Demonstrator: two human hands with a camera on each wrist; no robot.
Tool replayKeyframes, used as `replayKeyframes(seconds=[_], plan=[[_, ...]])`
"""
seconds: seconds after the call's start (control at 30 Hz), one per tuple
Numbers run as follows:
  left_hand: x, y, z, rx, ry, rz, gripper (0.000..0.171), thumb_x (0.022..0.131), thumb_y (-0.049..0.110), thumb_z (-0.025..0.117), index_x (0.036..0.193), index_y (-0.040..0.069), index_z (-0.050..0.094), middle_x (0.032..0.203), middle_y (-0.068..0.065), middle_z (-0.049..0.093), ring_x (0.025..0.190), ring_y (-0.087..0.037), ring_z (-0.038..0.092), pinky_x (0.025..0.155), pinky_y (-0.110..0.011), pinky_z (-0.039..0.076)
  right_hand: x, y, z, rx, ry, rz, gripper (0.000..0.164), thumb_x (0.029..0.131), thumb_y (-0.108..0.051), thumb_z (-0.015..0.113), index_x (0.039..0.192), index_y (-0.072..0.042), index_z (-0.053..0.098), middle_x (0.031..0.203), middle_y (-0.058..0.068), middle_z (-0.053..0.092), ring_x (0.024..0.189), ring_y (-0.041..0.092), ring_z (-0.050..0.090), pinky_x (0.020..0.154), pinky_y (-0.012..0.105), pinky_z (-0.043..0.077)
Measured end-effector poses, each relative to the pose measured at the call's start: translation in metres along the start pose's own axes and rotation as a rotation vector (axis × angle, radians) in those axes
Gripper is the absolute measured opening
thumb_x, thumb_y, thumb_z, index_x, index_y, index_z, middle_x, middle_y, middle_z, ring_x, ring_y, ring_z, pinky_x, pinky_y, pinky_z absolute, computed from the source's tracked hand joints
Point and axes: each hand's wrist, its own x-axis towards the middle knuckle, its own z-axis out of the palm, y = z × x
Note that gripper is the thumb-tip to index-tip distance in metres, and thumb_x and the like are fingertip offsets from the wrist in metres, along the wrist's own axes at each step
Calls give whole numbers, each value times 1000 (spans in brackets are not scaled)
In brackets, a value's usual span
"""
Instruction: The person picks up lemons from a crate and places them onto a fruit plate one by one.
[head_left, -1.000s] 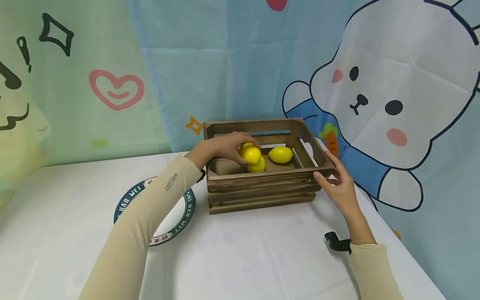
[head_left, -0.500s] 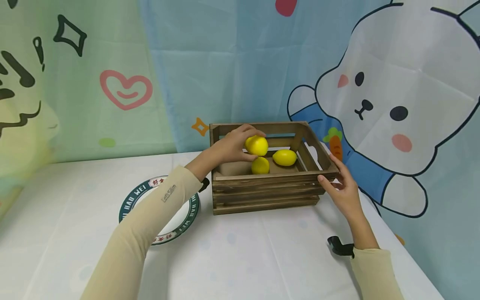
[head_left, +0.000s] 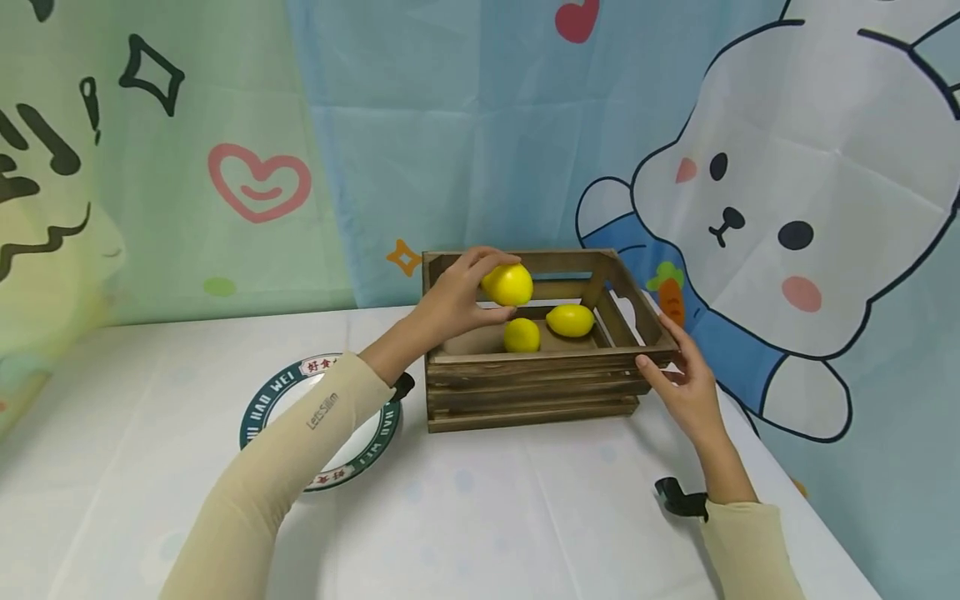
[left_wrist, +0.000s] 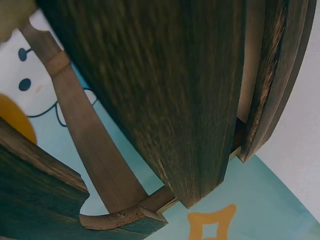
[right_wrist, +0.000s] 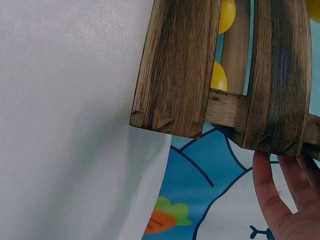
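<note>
My left hand [head_left: 459, 298] pinches a yellow lemon [head_left: 510, 285] between thumb and fingers, raised over the inside of a brown slatted wooden crate [head_left: 536, 382]. Inside the crate lie a second lemon [head_left: 522, 335] near the front wall and a third lemon [head_left: 570, 320] to its right. At the crate's front right corner, my right hand [head_left: 686, 385] holds on, thumb on the front and fingers round the side. The right wrist view shows those fingers [right_wrist: 265, 185] at the slats. Wooden slats fill most of the left wrist view, with part of a lemon [left_wrist: 16, 119] at its left edge.
A white plate [head_left: 356, 454] with a green lettered rim lies left of the crate, partly hidden under the left sleeve [head_left: 300, 442]. White cloth [head_left: 465, 517] covers the table. A cartoon-printed curtain [head_left: 420, 125] hangs right behind the crate.
My left hand has lifted the lemon up from the others in the crate and drawn it slightly left. The right hand keeps its hold on the crate's corner. The head view has shifted slightly.
</note>
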Motion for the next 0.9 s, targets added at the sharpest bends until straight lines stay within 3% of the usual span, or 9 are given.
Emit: replayKeyframes(seconds=[0.1, 0.17, 0.27, 0.37, 0.43, 0.67, 0.9], plan=[[-8, 3, -2, -9, 83, 9, 57, 84, 18, 77, 135, 10, 53, 135, -13, 47, 116, -27, 55, 95, -33, 50, 0, 1, 2, 6, -7, 3, 69, 91, -6, 67, 152, -12, 35, 153, 13, 37, 114, -12, 42, 76, 10, 41], [-12, 5, -2, -18, 124, 9, 58, 83, 18, 78, 135, 10, 53, 135, -13, 47, 118, -28, 54, 94, -32, 51, 0, 0, 2, 1, -12, 10, 69, 91, -8, 67, 152, -14, 35, 153, 13, 38, 114, -11, 43, 76, 9, 40], [-19, 10, -2, -47, 165, -6, 58, 82, 18, 79, 134, 10, 54, 134, -13, 48, 119, -27, 53, 94, -31, 51, 0, -2, 1, -1, -18, 18, 69, 91, -10, 67, 152, -16, 35, 153, 12, 38, 124, 11, 49, 76, 9, 40], [-24, 15, -3, -90, 193, -14, 59, 81, 18, 80, 134, 10, 54, 133, -13, 48, 121, -26, 52, 93, -30, 51, 0, -4, 0, 1, -23, 17, 70, 92, -11, 67, 153, -17, 34, 154, 13, 36, 128, 36, 47, 77, 8, 40], [-28, 18, -4, -131, 204, -14, 60, 81, 16, 81, 134, 9, 54, 134, -13, 48, 120, -26, 52, 91, -28, 52, 0, -4, 0, -1, -23, 14, 70, 92, -10, 67, 153, -17, 33, 154, 13, 36, 128, 40, 46, 76, 8, 39], [-40, 22, -9, -220, 246, 17, 60, 79, 10, 81, 133, 7, 54, 134, -14, 47, 119, -25, 53, 88, -27, 54, 1, -2, 0, -13, -13, 25, 69, 92, -11, 67, 153, -18, 35, 152, 13, 38, 121, 4, 46, 76, 6, 41], [-59, 24, -16, -253, 306, 34, 60, 76, 5, 82, 130, 6, 56, 132, -14, 50, 117, -26, 56, 86, -28, 55, -1, -4, 2, -8, -15, 15, 68, 93, -12, 66, 153, -20, 35, 151, 14, 39, 114, -6, 45, 75, 6, 41]])
